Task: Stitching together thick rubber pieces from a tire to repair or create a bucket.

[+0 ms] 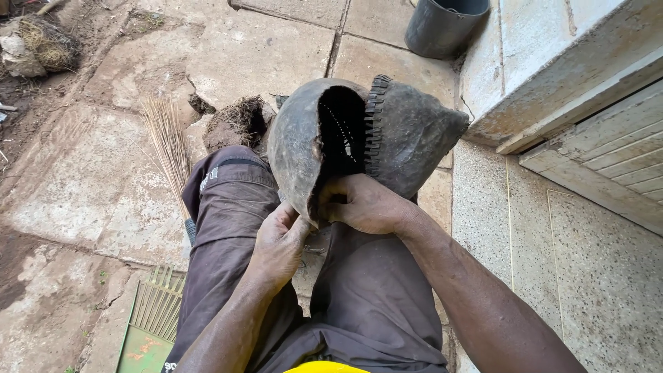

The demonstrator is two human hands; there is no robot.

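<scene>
Cracked dark round gourd-like vessel [304, 138] sits on the lap, just above both sets of fingers, split gap facing the camera, one edge laced with dark stitching [373, 124]. Left hand [280, 242] pinches the lower left lip of the crack, fingers curled tight on the rim. Right hand [366, 204] grips the right lip, fingers closed, tips tucked into the gap; whether it holds a needle or cord I cannot tell.

My take on doing it well: keep both lips pinched flush near the fingertips, work close to the last stitch, pull evenly so the shell doesn't split further.

No packages, labels or signs that I can make out. Left of the left fingers: bundle of pale straw broom bristles [166, 138] and a green plastic rake-like panel [152, 324]. Far above the right fingers: dark grey plastic bucket [442, 27] by the pale stone step [552, 76].
</scene>
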